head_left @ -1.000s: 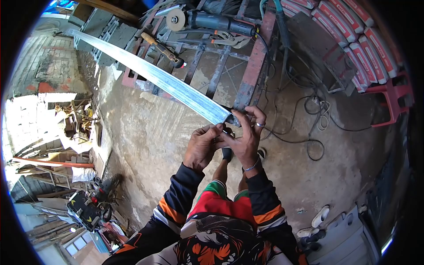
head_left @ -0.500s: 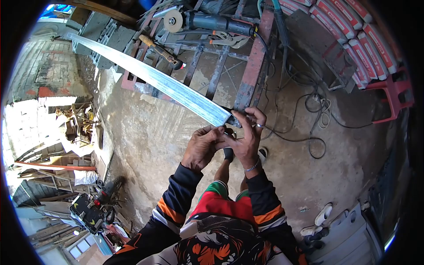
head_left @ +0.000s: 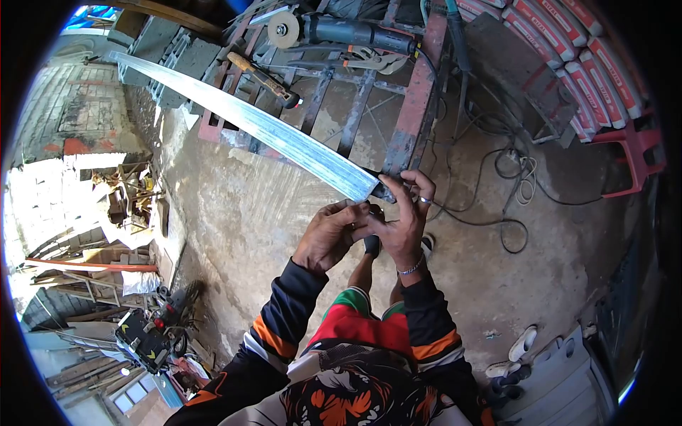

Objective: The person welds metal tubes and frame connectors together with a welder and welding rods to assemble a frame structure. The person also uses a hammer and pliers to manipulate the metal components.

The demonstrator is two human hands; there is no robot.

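Observation:
A long silvery metal bar [head_left: 270, 138] slants from the upper left across the rack, its near end just above my hands. My left hand [head_left: 328, 238] is closed, thumb and fingertips pinched right below that end. Beside it my right hand [head_left: 401, 231] has its thumb against the left fingertips. Its upper fingers curl next to a dark part [head_left: 385, 189] at the bar's end. What the two hands pinch between them is hidden by the fingers; I cannot tell what it is.
On the red metal rack [head_left: 406, 121] lie an angle grinder [head_left: 355, 34], locking pliers [head_left: 376, 60] and a yellow-and-black tool [head_left: 263, 78]. Cables [head_left: 490, 160] loop over the floor at right, near a red plastic stool [head_left: 632, 160] and stacked bags [head_left: 540, 35]. Grey blocks [head_left: 174, 67] sit far left.
The view has shifted slightly, so the rack and tools appear a little to the right. My hands keep nearly the same pinched pose by the bar's end.

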